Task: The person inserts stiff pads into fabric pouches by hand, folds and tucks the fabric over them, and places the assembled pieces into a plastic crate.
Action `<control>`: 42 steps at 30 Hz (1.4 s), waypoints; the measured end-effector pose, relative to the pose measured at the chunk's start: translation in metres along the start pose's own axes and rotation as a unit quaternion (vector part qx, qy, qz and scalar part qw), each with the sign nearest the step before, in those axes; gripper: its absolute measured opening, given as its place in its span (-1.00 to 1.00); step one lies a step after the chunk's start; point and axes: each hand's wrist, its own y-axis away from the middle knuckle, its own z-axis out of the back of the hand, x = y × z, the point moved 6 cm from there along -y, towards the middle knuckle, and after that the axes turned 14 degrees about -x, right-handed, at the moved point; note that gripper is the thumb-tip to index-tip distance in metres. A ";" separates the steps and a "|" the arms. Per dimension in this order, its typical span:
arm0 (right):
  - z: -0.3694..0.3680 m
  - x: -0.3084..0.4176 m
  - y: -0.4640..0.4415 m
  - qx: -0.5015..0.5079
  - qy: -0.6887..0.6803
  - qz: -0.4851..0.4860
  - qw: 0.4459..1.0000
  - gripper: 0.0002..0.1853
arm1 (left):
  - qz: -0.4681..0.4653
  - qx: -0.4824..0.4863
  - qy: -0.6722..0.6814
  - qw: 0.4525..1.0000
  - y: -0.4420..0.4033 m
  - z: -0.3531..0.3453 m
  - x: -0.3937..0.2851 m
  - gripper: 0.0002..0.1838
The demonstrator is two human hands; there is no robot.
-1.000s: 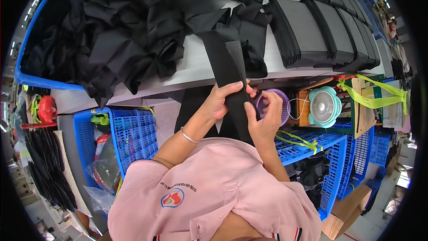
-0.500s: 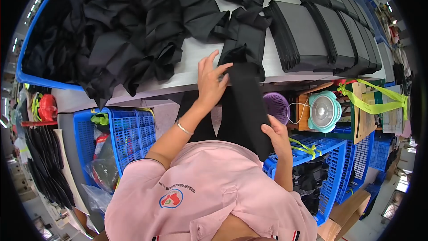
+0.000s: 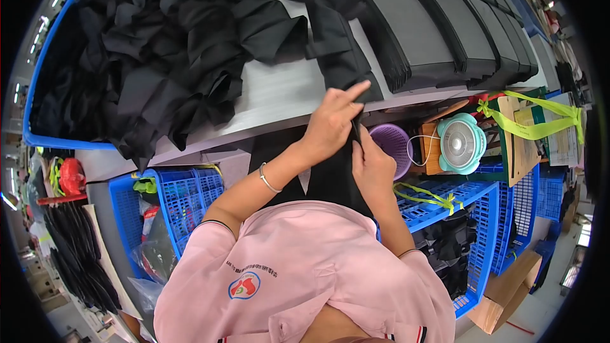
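Note:
A black fabric piece (image 3: 356,129) is seen nearly edge-on between my two hands, just off the table's front edge. My left hand (image 3: 332,121) pinches its upper end, with the index finger stretched out toward the table. Lower down, my right hand (image 3: 375,166) grips the same piece, thumb on top and its other fingers partly hidden. Beyond my fingertips, a strip of black fabric pieces (image 3: 340,47) lies on the table. To its left spreads a large heap of crumpled black fabric (image 3: 171,44).
Stacks of flat black pieces (image 3: 413,38) stand on the table's right. Below are a purple basket (image 3: 392,146), a turquoise fan (image 3: 459,143) and a blue crate (image 3: 486,241) holding black pieces. Another blue crate (image 3: 184,200) stands at left.
My right hand has come up and inward, close to my left hand. My left hand has shifted right and slightly down. The piece has turned from broad side to nearly edge-on.

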 end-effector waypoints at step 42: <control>-0.081 -0.076 0.031 0.042 -0.435 -0.365 0.822 -0.75 | -0.030 0.020 0.081 0.996 0.030 0.024 -0.050 -0.52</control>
